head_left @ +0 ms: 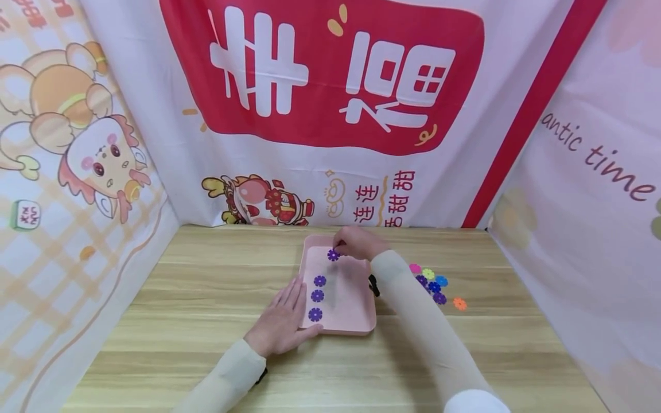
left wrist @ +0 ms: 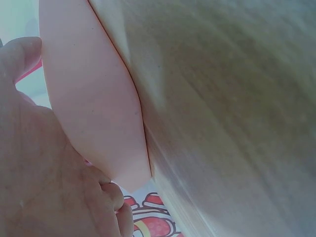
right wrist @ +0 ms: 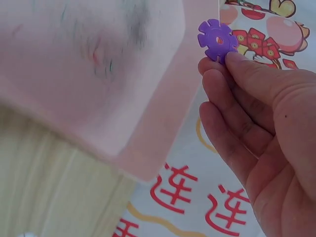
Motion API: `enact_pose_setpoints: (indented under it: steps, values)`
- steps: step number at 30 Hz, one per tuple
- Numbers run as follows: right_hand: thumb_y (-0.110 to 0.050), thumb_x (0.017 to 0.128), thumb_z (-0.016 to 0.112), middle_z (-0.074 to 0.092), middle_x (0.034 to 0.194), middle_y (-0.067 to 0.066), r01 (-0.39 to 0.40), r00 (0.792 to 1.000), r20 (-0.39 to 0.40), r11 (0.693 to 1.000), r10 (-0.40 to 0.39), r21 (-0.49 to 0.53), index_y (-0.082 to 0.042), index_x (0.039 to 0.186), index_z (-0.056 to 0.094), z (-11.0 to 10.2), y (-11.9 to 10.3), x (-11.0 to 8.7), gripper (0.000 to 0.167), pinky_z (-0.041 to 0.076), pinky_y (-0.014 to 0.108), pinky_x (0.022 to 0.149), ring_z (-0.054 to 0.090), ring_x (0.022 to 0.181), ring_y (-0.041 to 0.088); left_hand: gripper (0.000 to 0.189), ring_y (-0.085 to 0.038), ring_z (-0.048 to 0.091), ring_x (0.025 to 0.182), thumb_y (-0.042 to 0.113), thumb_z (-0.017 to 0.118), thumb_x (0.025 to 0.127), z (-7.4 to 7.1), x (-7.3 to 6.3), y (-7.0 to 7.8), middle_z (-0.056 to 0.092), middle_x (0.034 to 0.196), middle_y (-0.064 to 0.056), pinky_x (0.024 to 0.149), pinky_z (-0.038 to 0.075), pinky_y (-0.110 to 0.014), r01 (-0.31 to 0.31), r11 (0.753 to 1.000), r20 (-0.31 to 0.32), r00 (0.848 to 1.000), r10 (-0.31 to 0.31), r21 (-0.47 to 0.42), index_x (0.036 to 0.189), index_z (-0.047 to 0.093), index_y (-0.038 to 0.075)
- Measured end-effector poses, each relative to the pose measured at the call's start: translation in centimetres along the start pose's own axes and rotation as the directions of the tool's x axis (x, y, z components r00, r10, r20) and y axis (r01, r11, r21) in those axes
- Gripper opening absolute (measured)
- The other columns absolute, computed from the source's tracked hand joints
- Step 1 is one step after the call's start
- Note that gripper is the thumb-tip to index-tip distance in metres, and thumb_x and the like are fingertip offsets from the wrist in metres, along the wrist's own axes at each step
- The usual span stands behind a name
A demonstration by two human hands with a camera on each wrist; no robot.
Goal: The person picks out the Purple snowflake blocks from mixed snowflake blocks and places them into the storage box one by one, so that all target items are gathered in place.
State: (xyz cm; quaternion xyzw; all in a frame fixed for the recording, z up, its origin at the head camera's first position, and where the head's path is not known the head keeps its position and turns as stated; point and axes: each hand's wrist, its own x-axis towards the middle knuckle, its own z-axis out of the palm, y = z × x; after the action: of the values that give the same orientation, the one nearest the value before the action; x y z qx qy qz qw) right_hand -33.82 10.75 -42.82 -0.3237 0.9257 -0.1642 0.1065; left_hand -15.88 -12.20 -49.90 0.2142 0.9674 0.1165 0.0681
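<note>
High head view, forward and down, with close wrist views, pink tray (head_left: 356, 307) in all.

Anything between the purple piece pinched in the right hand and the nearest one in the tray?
Nothing: in the head view, only bare tray floor shows between the held piece in the right hand and the nearest purple piece.

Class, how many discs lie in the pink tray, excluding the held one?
3, on the left of the pink tray: far disc, middle disc, near disc. The right hand may hide more.
</note>
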Motion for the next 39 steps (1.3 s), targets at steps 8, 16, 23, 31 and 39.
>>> enact_pose_setpoints:
  steps: [8,16,23,31,39]
  values:
    - [-0.014,0.102,0.07,0.08,0.095,-0.003,-0.026,0.999,0.02,0.998,0.025,0.057,-0.015,0.1,0.082,2.0,-0.1,1.9,0.012,0.061,0.023,0.08,0.072,0.085,0.01,0.104,-0.038,0.008,0.166,0.073,0.044,0.102,0.0,0.0,0.0,0.006,0.177,-0.021,0.136,0.015,-0.053,0.009,1.0,0.012,1.0,-0.009,-0.001,0.167,0.017,-0.004]
    - [-0.014,0.101,0.072,0.079,0.097,-0.001,-0.065,0.998,0.008,0.991,0.065,0.118,-0.014,0.102,0.081,3.7,0.3,2.9,0.01,0.062,0.027,0.086,0.072,0.088,0.011,0.103,-0.039,0.009,0.166,0.072,0.045,0.103,-0.1,0.0,0.0,0.008,0.177,-0.023,0.136,0.015,-0.053,0.007,1.0,0.003,1.0,-0.007,0.002,0.166,0.018,-0.005]
    - [-0.017,0.101,0.073,0.078,0.098,-0.005,-0.125,0.992,-0.01,0.977,0.129,0.17,-0.018,0.103,0.082,5.3,0.4,3.0,0.009,0.061,0.03,0.095,0.07,0.09,0.007,0.103,-0.039,0.009,0.166,0.071,0.047,0.103,-0.1,-0.1,0.0,0.008,0.177,-0.023,0.136,0.015,-0.053,0.008,1.0,0.008,1.0,-0.008,-0.017,0.166,0.018,-0.005]
    - [-0.011,0.1,0.074,0.081,0.098,0.001,-0.093,0.995,-0.014,0.98,0.097,0.177,-0.013,0.104,0.083,5.9,0.4,2.9,0.011,0.063,0.025,0.089,0.074,0.088,0.008,0.103,-0.039,0.009,0.166,0.07,0.047,0.103,-0.2,-0.1,0.1,0.008,0.177,-0.023,0.136,0.015,-0.054,0.003,1.0,0.004,1.0,-0.003,-0.013,0.166,0.018,-0.005]
    - [-0.012,0.098,0.076,0.08,0.095,-0.001,-0.136,0.99,-0.005,0.976,0.139,0.171,-0.013,0.103,0.083,6.1,0.2,2.9,0.009,0.064,0.026,0.089,0.072,0.087,0.009,0.102,-0.04,0.011,0.166,0.069,0.047,0.103,-0.2,-0.2,0.1,0.009,0.177,-0.024,0.136,0.016,-0.054,-0.004,1.0,-0.004,1.0,0.004,0.003,0.166,0.019,-0.006]
